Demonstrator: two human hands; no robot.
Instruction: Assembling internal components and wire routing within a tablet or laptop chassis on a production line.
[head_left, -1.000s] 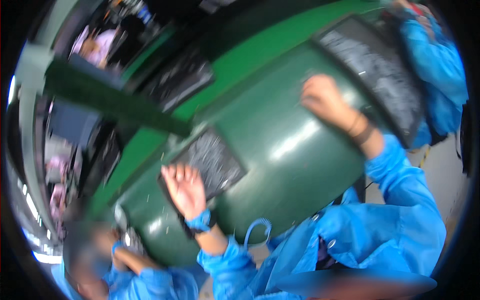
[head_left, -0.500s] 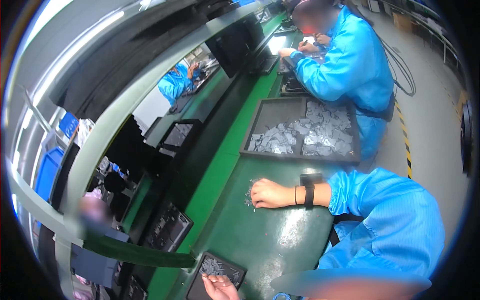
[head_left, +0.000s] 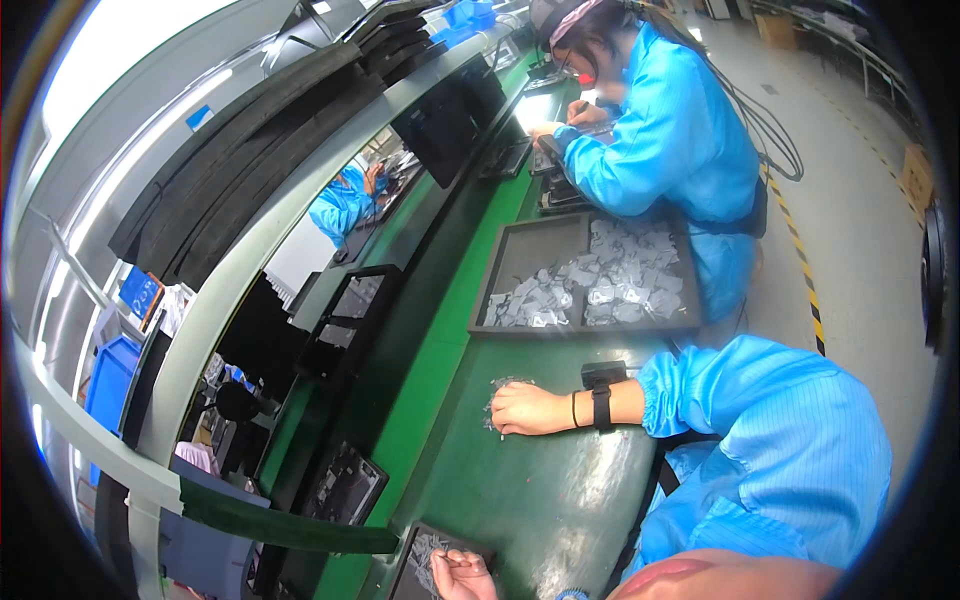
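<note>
Our left hand (head_left: 462,574) is cut off by the lower edge, so we see only its curled fingers above a dark tray (head_left: 428,560) whose near part is lost too. What those fingers pinch is too small to tell. Our right hand (head_left: 528,409) lies on the counter (head_left: 520,500) over small clear pieces (head_left: 500,385), partly hidden beneath it; whether it grips one we cannot tell. The contents of the big grey tray (head_left: 520,255) blur into pale scraps.

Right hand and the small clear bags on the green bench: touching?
Touching. The head view shows the right hand lying flat on the green bench, fingertips over the small clear bags, no gap visible.
</note>
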